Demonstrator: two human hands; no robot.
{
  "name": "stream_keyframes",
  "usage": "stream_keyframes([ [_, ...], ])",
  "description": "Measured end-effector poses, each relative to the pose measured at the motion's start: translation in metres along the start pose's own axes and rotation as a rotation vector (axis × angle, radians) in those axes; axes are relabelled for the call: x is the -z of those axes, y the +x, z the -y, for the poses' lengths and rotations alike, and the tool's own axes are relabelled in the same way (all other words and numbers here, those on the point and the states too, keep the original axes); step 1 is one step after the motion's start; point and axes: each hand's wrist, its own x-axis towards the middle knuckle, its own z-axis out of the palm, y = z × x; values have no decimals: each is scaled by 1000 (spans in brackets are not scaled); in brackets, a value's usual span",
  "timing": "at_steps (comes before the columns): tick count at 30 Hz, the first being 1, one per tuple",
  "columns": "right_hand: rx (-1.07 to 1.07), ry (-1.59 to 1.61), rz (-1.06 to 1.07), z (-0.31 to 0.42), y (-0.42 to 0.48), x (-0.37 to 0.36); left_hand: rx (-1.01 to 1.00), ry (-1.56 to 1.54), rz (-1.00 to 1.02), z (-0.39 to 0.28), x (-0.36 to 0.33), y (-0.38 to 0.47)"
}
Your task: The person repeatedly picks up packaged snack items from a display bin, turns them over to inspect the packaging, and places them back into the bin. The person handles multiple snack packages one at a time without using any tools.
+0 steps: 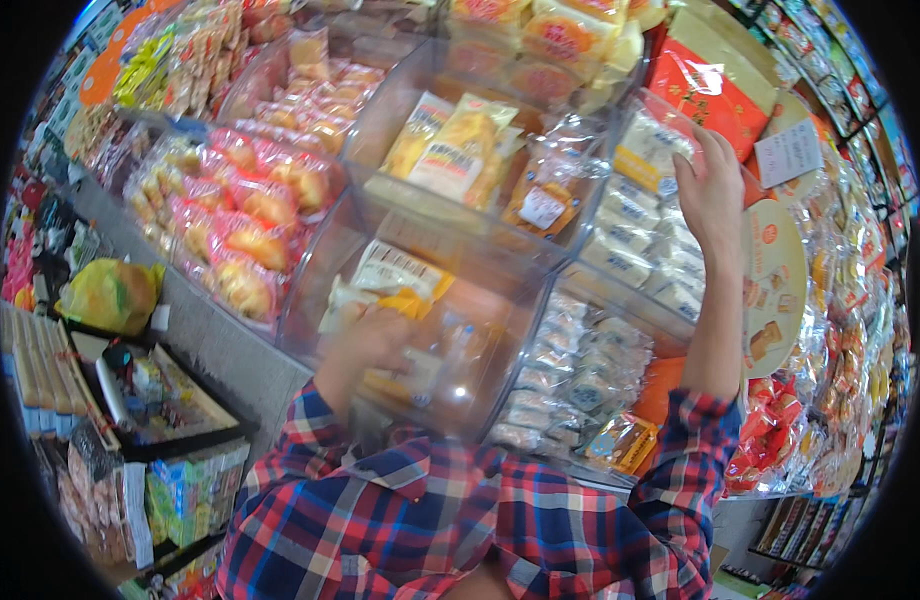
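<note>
My left hand (374,337) reaches into a clear plastic bin (497,375) with its fingers on a yellow and white snack packet (404,274); blur hides whether it grips it. A pale packet (344,304) lies beside that hand, and another packet (422,371) lies below it. My right hand (704,180) is at the far right edge of a bin of white wrapped snacks (625,225), fingers bent over the clear wall near a red and gold card (707,105). Whether it holds anything cannot be told.
Clear dividers separate bins of pink-wrapped buns (250,225), yellow bagged pastries (460,157), a brown bagged snack (546,199) and small wrapped sweets (557,367). A round printed card (775,292) stands right of my right forearm. A yellow-green bag (111,296) and boxes are at left.
</note>
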Motion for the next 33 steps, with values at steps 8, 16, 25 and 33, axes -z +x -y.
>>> stream_keyframes([
  [8, 79, 533, 463, 149, -121, 18, -9, -68, 71, -13, 21, -8],
  [16, -170, 658, 614, 189, -171, 13, -111, -851, -284, 0, 39, -31],
  [25, -713, 1153, 654, 208, -168, 8, -244, -1306, -297, -27, 70, -24],
  [33, -1214, 1479, 97, 193, -179, 10, -386, -1826, -259, -17, 44, 4],
])
